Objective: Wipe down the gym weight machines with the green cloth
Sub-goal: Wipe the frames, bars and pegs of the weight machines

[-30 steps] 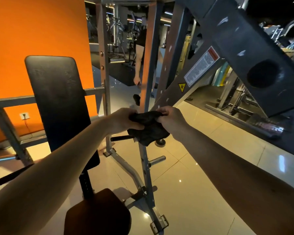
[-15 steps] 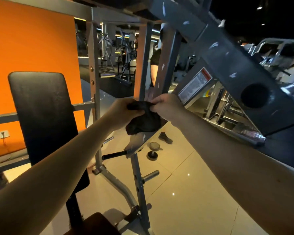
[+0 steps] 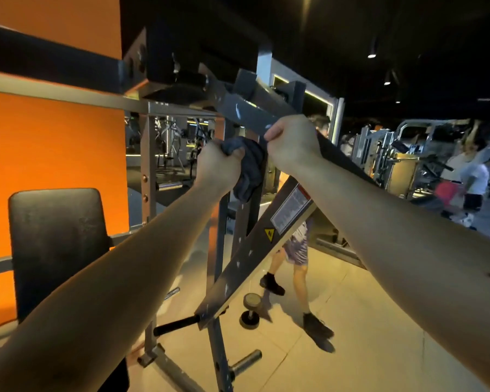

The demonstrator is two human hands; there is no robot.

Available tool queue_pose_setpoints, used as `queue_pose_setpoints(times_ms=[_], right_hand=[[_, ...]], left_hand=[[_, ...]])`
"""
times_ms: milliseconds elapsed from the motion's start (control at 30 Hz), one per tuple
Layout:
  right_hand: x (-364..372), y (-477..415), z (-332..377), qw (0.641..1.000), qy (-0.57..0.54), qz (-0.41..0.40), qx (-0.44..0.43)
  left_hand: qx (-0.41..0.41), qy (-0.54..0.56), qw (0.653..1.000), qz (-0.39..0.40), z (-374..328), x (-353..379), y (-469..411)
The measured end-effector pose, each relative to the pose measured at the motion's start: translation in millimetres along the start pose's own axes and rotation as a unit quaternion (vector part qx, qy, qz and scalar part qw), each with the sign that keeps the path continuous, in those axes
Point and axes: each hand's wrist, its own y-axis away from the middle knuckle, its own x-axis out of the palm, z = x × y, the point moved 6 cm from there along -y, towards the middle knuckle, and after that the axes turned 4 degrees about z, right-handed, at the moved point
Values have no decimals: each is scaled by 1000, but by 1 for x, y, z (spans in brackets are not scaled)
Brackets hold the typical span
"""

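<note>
A dark, bunched cloth (image 3: 249, 168) hangs between my two raised hands; it looks grey-black in this dim light. My left hand (image 3: 219, 165) grips its left end with curled fingers. My right hand (image 3: 290, 140) pinches its upper right edge, up against the grey slanted arm (image 3: 246, 114) of the weight machine. A second slanted grey beam (image 3: 255, 244) with a warning label runs down below the cloth. The machine's black backrest pad (image 3: 57, 244) stands at the lower left.
A person in patterned shorts (image 3: 297, 250) walks just behind the machine frame. A small dumbbell (image 3: 251, 309) lies on the tiled floor. More people (image 3: 473, 182) and machines stand at the right. An orange wall (image 3: 54, 154) closes off the left.
Both hands have risen with the cloth from chest height up to the machine's upper slanted arm. My view has tilted upward. A person has walked into view behind the frame.
</note>
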Motion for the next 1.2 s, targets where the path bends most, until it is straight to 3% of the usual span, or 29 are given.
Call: queue_pose_setpoints(times_ms=[100,200,500,600,700,1000,1200], right_hand=[[-25,-5,-6,996,60,-64,-6],[-35,-15,-16,987,145,-67,8],[-4,-43,0,992,102,-55,-48],[6,-52,-3,994,77,-71,-33],[12,-56,-5,989,100,-94,-60],[9,-65,-4,994,47,-78,-67],[15,-73,-8,994,27,-78,-66]], left_hand=[[47,40,998,-34,-31,7,1],[62,50,994,-73,-53,15,0],[39,111,960,-253,-37,-48,-27],[35,162,964,-207,-38,-37,-40],[97,53,984,-142,-43,-15,-46],[110,30,981,-155,-33,-11,-69],[192,-32,969,-149,-27,-5,-47]])
